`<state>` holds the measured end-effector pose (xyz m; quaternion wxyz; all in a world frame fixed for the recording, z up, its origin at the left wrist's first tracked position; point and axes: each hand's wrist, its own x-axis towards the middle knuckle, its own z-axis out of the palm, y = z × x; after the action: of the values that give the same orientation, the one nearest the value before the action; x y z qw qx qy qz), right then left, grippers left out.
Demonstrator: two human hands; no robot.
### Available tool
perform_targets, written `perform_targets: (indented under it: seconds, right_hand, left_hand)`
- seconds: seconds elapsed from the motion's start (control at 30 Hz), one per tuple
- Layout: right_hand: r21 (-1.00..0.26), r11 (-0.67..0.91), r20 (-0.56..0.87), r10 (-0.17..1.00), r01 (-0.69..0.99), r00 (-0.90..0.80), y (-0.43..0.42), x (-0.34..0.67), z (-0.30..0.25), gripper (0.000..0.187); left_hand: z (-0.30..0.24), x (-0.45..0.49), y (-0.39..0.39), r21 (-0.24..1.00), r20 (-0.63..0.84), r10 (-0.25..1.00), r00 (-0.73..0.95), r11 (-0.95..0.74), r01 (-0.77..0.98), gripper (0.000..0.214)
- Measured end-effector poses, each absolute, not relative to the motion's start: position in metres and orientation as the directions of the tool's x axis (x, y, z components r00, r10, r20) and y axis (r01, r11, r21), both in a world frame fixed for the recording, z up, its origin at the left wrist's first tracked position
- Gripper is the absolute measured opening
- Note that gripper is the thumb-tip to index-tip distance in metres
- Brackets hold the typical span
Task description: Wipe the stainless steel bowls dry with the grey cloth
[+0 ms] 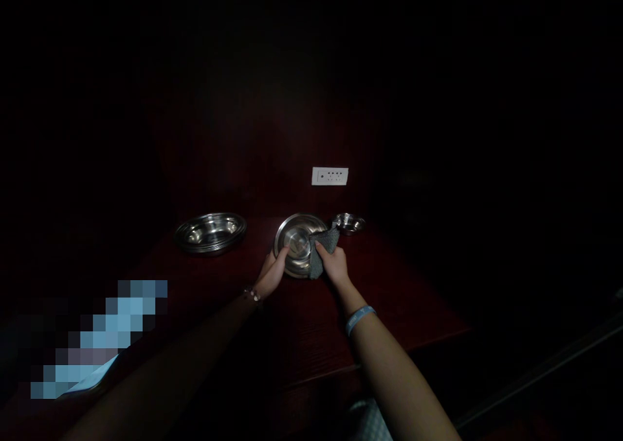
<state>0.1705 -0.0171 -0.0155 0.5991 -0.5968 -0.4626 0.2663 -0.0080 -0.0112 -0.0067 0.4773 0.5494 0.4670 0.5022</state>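
Observation:
A shiny round steel bowl [296, 237] is tilted toward me above the dark red table. My left hand [273, 274] grips its lower left rim, thumb on the inside. In my right hand [335, 263] is a grey cloth [317, 264], pressed over the bowl's right rim with the thumb on top. The fingers behind the bowl and cloth are hidden. To the left stands a stack of wider steel bowls [210, 233]. A smaller steel bowl [350, 224] sits just behind the cloth on the right.
The dark red table [389, 298] backs onto a dark wall carrying a white socket panel [329, 176]. At lower left lies a bright, pixelated bluish object [109, 337]. The table's front edge runs below my hands. Much of the surroundings is too dark to make out.

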Motion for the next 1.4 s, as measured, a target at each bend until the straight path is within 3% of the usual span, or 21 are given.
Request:
perform_targets:
  seconds: [0.2,0.37,0.53,0.83,1.13,1.4]
  right_hand:
    - [-0.953,0.134,0.249,0.857,0.271,0.452,-0.019,0.172,-0.013,0.031]
    - [-0.963,0.119,0.226,0.843,0.240,0.488,-0.017,0.172,-0.013,0.032]
    - [-0.978,0.132,0.197,0.847,0.164,0.493,-0.015,0.173,-0.017,0.033]
    - [-0.981,0.129,0.186,0.841,0.145,0.508,-0.013,0.175,-0.018,0.036]
    - [-0.956,0.105,0.230,0.849,0.275,0.476,-0.015,0.173,-0.016,0.031]
    - [-0.962,0.116,0.228,0.841,0.247,0.491,-0.015,0.175,-0.017,0.031]
  left_hand:
    - [-0.004,-0.006,-0.014,0.994,0.109,0.990,0.093,-0.109,0.002,0.047]
    - [-0.010,0.004,-0.018,0.958,0.283,0.950,0.132,-0.275,-0.079,0.061]
    - [-0.016,0.009,-0.021,0.935,0.352,0.914,0.200,-0.354,-0.027,0.072]
    - [-0.014,0.007,-0.016,0.982,0.187,0.960,0.207,-0.179,-0.059,0.071]
    - [-0.007,-0.013,-0.005,0.960,0.277,0.958,0.076,-0.279,0.018,0.034]
    - [-0.017,0.000,-0.008,0.952,0.308,0.947,0.092,-0.306,-0.033,0.046]
